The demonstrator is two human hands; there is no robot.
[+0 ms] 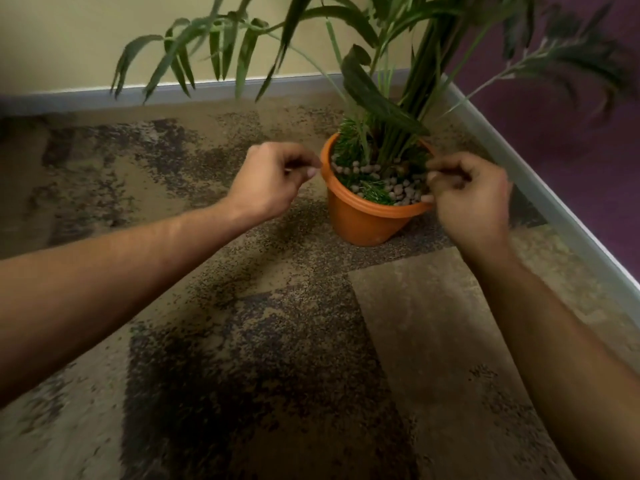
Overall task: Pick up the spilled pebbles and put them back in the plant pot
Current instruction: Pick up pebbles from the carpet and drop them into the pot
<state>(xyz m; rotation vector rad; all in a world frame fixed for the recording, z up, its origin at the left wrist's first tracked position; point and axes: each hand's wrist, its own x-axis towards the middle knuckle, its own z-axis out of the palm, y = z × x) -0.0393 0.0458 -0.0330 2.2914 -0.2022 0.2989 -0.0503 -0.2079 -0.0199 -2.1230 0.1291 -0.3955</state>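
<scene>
An orange plant pot (363,220) stands on the carpet near the room's corner and holds a tall green plant (391,109). Grey-brown pebbles (398,192) cover the soil inside it. My left hand (273,178) hovers at the pot's left rim, its fingers curled in and its thumb tip pointing at the rim. My right hand (467,195) is at the right rim, fingers curled, with the thumb tip resting on the rim's edge. No pebble shows in either hand. I cannot pick out loose pebbles on the speckled carpet.
The patterned brown and dark carpet (277,341) fills the foreground. A grey skirting board (540,188) runs along the purple wall on the right, and another runs along the yellow wall behind. Long leaves (214,46) hang over the area left of the pot.
</scene>
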